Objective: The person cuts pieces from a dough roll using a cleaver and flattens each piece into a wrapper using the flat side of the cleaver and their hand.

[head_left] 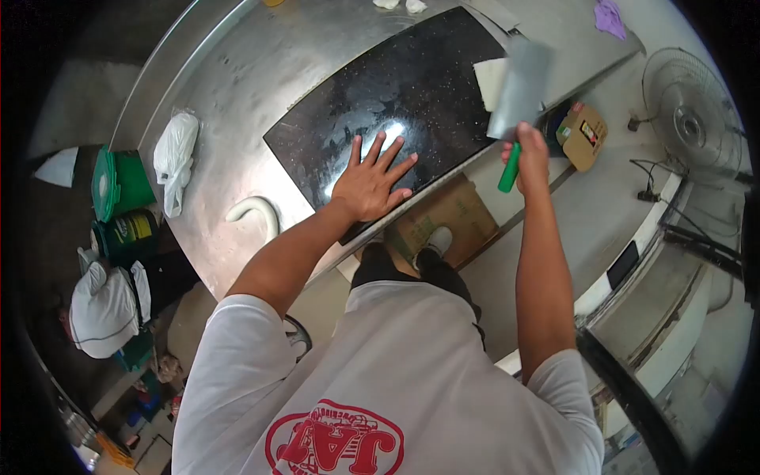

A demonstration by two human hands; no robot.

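My left hand (372,182) lies flat with fingers spread on a dark, speckled stone slab (380,87), near its front edge. The slab has wet-looking shine and light smears. In my right hand (532,158) is a cleaver (522,83), its green handle gripped and its broad metal blade pointing away from me, slightly blurred. A whitish flat piece, perhaps a cloth (489,79), shows partly behind the blade at the slab's right end. A curved white roll that looks like dough (257,212) rests on the metal table (237,103) left of my forearm.
A white plastic bag (176,154) sits at the table's left edge, beside a green bin (119,186) on the floor. A cardboard box (447,218) is under the table edge by my feet. To the right are an open carton (584,136) and a fan (689,119). A purple cloth (609,17) lies far right.
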